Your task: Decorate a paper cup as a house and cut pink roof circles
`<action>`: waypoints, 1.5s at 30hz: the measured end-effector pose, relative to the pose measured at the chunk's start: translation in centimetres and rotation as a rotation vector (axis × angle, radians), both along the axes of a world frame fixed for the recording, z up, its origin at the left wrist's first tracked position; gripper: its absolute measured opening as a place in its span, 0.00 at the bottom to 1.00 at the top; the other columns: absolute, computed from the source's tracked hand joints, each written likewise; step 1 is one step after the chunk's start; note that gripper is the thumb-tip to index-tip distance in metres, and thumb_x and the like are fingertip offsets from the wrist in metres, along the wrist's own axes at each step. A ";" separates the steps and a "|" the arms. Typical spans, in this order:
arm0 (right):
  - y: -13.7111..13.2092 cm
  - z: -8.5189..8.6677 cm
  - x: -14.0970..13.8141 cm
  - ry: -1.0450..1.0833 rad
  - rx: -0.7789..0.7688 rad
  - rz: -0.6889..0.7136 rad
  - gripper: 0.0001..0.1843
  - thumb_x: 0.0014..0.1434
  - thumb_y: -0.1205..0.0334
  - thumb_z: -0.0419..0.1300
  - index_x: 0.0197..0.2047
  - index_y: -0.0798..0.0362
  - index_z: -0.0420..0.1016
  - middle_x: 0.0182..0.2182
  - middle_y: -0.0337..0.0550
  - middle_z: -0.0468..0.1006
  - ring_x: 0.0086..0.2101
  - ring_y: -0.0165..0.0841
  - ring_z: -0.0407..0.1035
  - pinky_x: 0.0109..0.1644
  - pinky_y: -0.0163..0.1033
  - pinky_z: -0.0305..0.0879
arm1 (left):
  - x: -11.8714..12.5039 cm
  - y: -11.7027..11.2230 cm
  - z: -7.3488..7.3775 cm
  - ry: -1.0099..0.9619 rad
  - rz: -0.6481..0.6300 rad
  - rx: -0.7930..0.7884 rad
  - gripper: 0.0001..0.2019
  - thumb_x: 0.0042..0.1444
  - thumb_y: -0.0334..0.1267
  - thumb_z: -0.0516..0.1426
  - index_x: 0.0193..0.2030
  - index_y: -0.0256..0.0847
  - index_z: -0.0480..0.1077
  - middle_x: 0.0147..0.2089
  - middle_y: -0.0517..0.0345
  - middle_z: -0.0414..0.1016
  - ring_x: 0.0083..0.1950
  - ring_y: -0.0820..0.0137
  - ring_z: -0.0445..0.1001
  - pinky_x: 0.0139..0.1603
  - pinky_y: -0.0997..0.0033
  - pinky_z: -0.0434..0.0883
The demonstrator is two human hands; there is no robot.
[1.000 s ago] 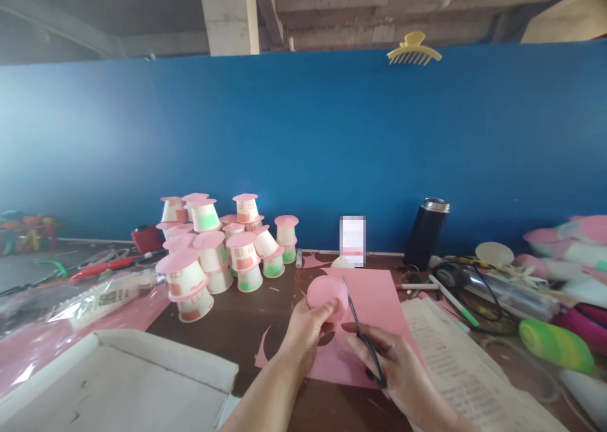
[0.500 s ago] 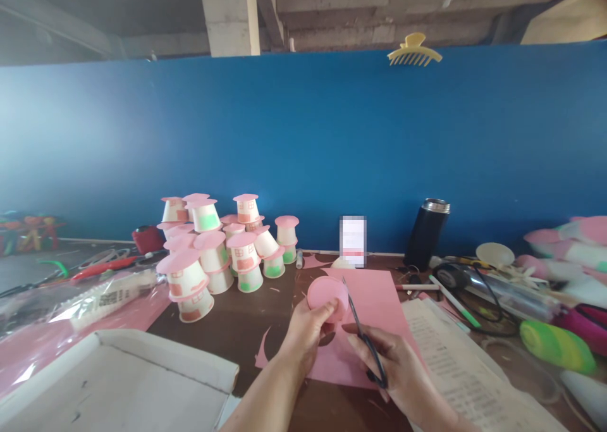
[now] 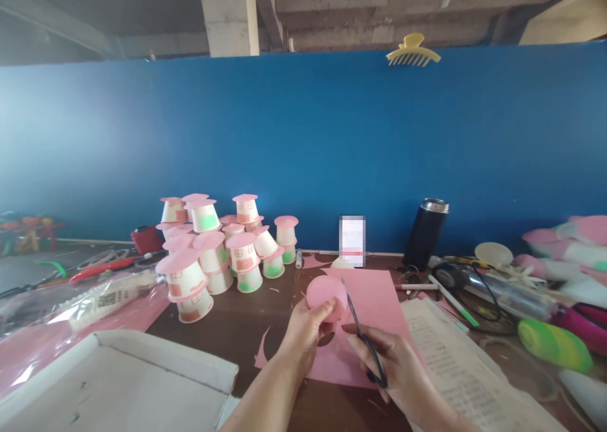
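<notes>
Between the thumb and fingers of my left hand [image 3: 310, 331] is a round pink paper disc [image 3: 323, 293]; whether a cup sits beneath it I cannot tell. My right hand [image 3: 391, 356] is closed round a pair of dark-handled scissors [image 3: 366, 338]. The blades point up and away, close along the disc's right edge. Under both hands lies a large pink paper sheet [image 3: 374, 299]. A curved pink offcut [image 3: 262, 350] rests to the left of my forearm.
Stacked paper cups [image 3: 207, 255] with pink tops stand on the left. An open white box [image 3: 142, 381] occupies the near left. At the right are a black bottle [image 3: 425, 233], a printed sheet [image 3: 450, 356], a marker [image 3: 454, 300] and a yellow-green object [image 3: 554, 345]. A blue partition [image 3: 303, 147] closes the back.
Hardly anything differs. The whole view has shifted very slightly, while both hands keep the same hold on the disc and the scissors.
</notes>
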State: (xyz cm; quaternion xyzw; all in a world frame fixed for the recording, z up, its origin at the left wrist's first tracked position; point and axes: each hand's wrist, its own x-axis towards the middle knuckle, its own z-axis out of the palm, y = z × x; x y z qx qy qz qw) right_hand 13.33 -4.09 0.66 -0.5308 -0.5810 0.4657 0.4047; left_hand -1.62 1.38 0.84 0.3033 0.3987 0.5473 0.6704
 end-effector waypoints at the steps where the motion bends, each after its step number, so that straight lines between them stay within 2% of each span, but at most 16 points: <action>1: 0.0 -0.2 0.1 -0.001 -0.004 -0.001 0.35 0.56 0.34 0.59 0.52 0.57 0.77 0.17 0.28 0.57 0.13 0.22 0.52 0.14 0.28 0.51 | 0.0 0.0 0.0 -0.003 0.002 -0.001 0.26 0.35 0.47 0.73 0.37 0.34 0.73 0.31 0.56 0.75 0.30 0.74 0.69 0.32 0.73 0.66; 8: 0.2 -0.1 0.1 -0.010 -0.020 -0.007 0.38 0.53 0.31 0.60 0.51 0.58 0.78 0.18 0.28 0.57 0.13 0.22 0.51 0.13 0.29 0.52 | 0.0 0.2 -0.2 -0.030 0.025 0.007 0.26 0.35 0.47 0.73 0.38 0.34 0.74 0.34 0.54 0.76 0.33 0.72 0.71 0.35 0.73 0.67; 20: 0.2 -0.4 0.1 -0.035 -0.023 -0.019 0.43 0.50 0.28 0.60 0.50 0.60 0.78 0.16 0.29 0.56 0.12 0.22 0.51 0.13 0.29 0.50 | -0.1 0.8 -0.8 -0.045 0.108 0.012 0.26 0.33 0.50 0.74 0.34 0.34 0.75 0.30 0.57 0.74 0.29 0.77 0.67 0.31 0.77 0.63; 23: 0.2 -0.3 0.1 -0.040 -0.025 -0.002 0.40 0.52 0.31 0.60 0.51 0.59 0.78 0.16 0.28 0.56 0.12 0.22 0.52 0.13 0.29 0.49 | -0.1 1.0 -1.1 -0.035 0.114 0.020 0.26 0.33 0.51 0.74 0.33 0.34 0.75 0.29 0.58 0.73 0.28 0.77 0.66 0.31 0.77 0.63; 26: 0.0 -0.2 0.0 -0.016 -0.019 -0.003 0.38 0.53 0.33 0.61 0.51 0.59 0.78 0.16 0.29 0.57 0.14 0.22 0.51 0.14 0.29 0.49 | -0.1 1.2 -1.4 -0.008 0.115 0.030 0.25 0.35 0.52 0.73 0.31 0.34 0.75 0.27 0.59 0.72 0.27 0.77 0.66 0.30 0.77 0.63; 31: 0.0 0.3 -0.3 0.012 -0.045 -0.016 0.39 0.49 0.31 0.63 0.50 0.58 0.79 0.16 0.29 0.60 0.13 0.23 0.53 0.14 0.29 0.54 | -0.2 1.4 -1.9 0.058 0.101 0.063 0.24 0.37 0.53 0.72 0.32 0.34 0.76 0.28 0.57 0.73 0.28 0.75 0.67 0.31 0.74 0.64; 41: 0.0 0.8 -0.3 0.047 -0.052 -0.062 0.37 0.46 0.33 0.67 0.47 0.57 0.82 0.15 0.29 0.60 0.12 0.22 0.53 0.12 0.28 0.55 | -0.2 1.2 -1.7 0.120 0.044 0.095 0.26 0.39 0.54 0.71 0.38 0.33 0.78 0.33 0.51 0.78 0.33 0.68 0.73 0.35 0.71 0.67; 45: -0.1 0.7 -0.4 0.050 -0.051 -0.081 0.36 0.46 0.34 0.67 0.46 0.57 0.82 0.15 0.29 0.60 0.12 0.21 0.53 0.12 0.28 0.55 | -0.2 1.1 -1.8 0.129 0.041 0.098 0.25 0.41 0.54 0.70 0.38 0.34 0.77 0.33 0.51 0.78 0.34 0.68 0.73 0.35 0.72 0.66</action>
